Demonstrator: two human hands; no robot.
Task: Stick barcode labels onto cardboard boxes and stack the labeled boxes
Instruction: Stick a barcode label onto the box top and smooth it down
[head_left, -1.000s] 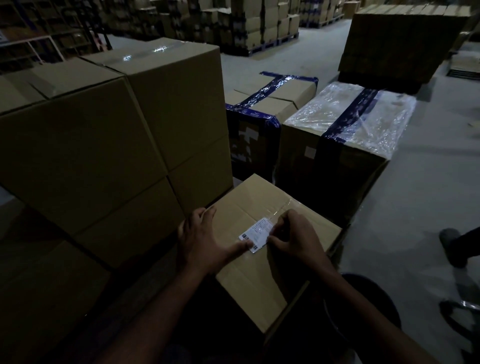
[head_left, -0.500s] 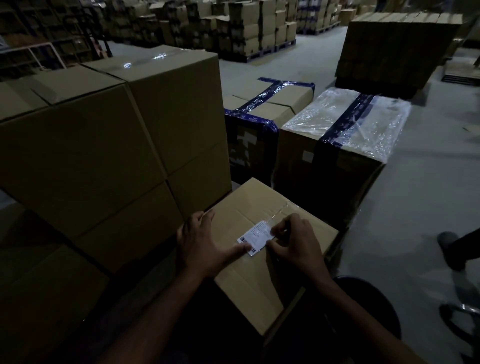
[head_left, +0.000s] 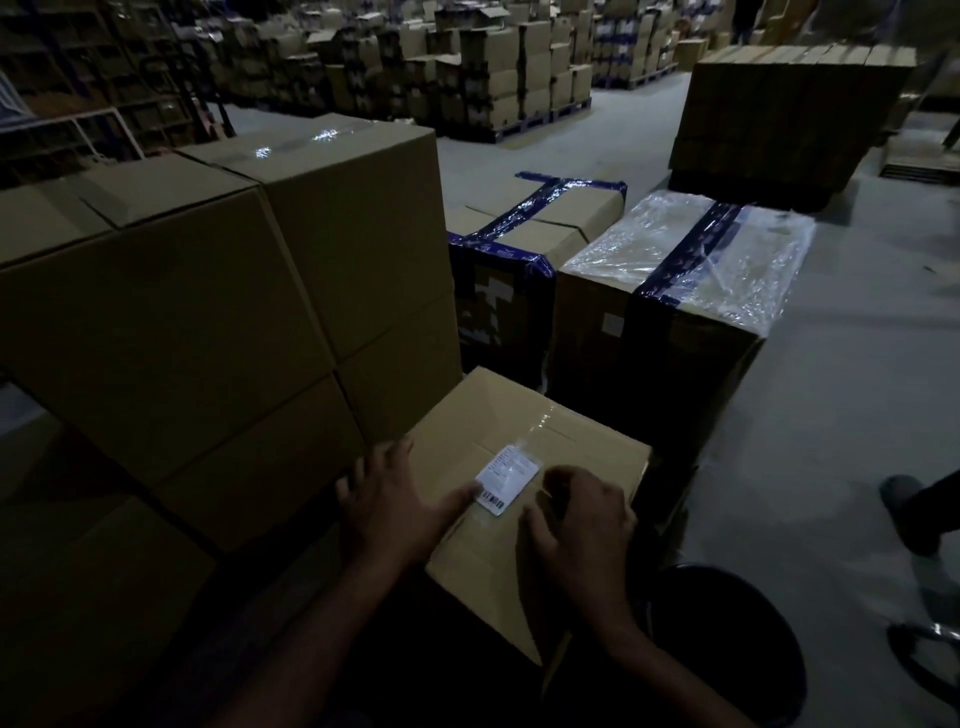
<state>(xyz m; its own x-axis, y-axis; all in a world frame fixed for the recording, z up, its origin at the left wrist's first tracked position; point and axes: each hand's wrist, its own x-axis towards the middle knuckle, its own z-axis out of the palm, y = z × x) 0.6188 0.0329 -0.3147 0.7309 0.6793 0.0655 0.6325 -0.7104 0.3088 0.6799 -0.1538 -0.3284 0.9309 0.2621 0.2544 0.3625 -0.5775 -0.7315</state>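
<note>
A dim warehouse with a grey concrete floor (head_left: 831, 415) is seen; distant pallet stacks cannot be counted. One white barcode label (head_left: 506, 480) lies flat on one cardboard box (head_left: 519, 410). The left hand (head_left: 400, 506) is spread, thumb at the label edge; the right hand (head_left: 582, 525) is loosely curled beside it. Two tape-wrapped boxes (head_left: 675, 270) stand behind, a stack of plain boxes (head_left: 208, 312) at left.
</note>
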